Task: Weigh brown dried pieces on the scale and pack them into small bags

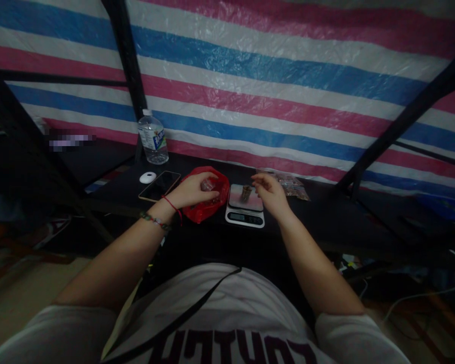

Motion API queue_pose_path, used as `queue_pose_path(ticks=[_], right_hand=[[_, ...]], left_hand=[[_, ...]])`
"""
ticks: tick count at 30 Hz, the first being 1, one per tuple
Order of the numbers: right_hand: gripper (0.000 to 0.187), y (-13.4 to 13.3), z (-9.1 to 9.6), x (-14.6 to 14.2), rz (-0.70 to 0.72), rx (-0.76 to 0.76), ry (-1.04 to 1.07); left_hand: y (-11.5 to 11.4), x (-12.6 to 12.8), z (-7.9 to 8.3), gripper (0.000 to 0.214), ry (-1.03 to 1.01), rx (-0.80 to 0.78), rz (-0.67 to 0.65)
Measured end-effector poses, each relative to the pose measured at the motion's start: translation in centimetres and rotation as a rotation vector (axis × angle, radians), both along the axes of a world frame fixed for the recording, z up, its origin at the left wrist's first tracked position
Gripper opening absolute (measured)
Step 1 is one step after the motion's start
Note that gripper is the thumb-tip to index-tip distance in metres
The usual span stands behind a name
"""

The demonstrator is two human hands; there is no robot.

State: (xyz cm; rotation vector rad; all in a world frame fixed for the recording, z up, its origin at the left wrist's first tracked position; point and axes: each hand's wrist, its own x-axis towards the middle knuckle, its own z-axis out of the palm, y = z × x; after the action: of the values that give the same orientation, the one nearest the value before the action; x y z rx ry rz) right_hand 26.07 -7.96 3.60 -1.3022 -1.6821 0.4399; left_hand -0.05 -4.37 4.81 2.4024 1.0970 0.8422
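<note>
My left hand [197,189] reaches over a red plastic bag [202,212], thumb and fingers apart. Between them shows a small clear plastic piece [208,185], which seems to lie in the bag's mouth. A white kitchen scale [244,218] with a small display stands right of the bag. On its plate is a small brownish, see-through cup-like container [246,193]; its contents are too dim to make out. Beside the scale's right edge hovers my right hand [269,191], its fingers loosely curled and apart near the container, with nothing visible in them.
Clear bags of small brown pieces [293,187] lie behind my right hand. To the left are a phone [160,185], a white mouse [147,177] and a large clear bottle [152,139]. Dark frame posts [125,55] and a striped plastic sheet [250,76] bound the black table [326,212].
</note>
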Motion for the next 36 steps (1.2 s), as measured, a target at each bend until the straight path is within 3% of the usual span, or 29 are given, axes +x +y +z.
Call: queue_pose_path(ticks=[7,13,16,21,25,28,32,36], right_hand=[[0.021,-4.0,1.1,-3.4,0.228,-0.136,-0.004],[0.020,-4.2,0.9,-3.6,0.329,-0.289,-0.241],[0.014,-3.8,0.3,-3.0,0.312,-0.322,-0.287],[0.028,-3.6,0.9,-2.0,0.336,-0.260,-0.248],[0.033,-2.1,2.1,-1.9,0.328,-0.220,-0.110],[0.032,0.4,2.5,-3.0,0.261,-0.183,-0.080],[0.026,3.8,2.1,-6.7,0.347,-0.129,-0.357],[0.029,6.2,0.5,-10.4,0.400,-0.177,-0.794]], left_hand=[[-3.3,3.9,-1.1,0.062,-0.100,0.066,-0.113],[-5.0,5.8,-2.6,0.072,-0.054,0.157,-0.206],[-5.6,6.3,-3.3,0.078,-0.032,0.199,-0.191],[-5.7,6.8,-3.3,0.084,-0.025,0.151,-0.053],[-4.7,5.3,-2.9,0.072,0.024,0.043,0.063],[-3.1,2.7,-3.1,0.060,-0.089,-0.040,0.208],[-0.7,-1.0,-4.0,0.043,-0.206,-0.037,0.467],[0.6,-2.8,-5.0,0.031,-0.032,-0.010,0.421]])
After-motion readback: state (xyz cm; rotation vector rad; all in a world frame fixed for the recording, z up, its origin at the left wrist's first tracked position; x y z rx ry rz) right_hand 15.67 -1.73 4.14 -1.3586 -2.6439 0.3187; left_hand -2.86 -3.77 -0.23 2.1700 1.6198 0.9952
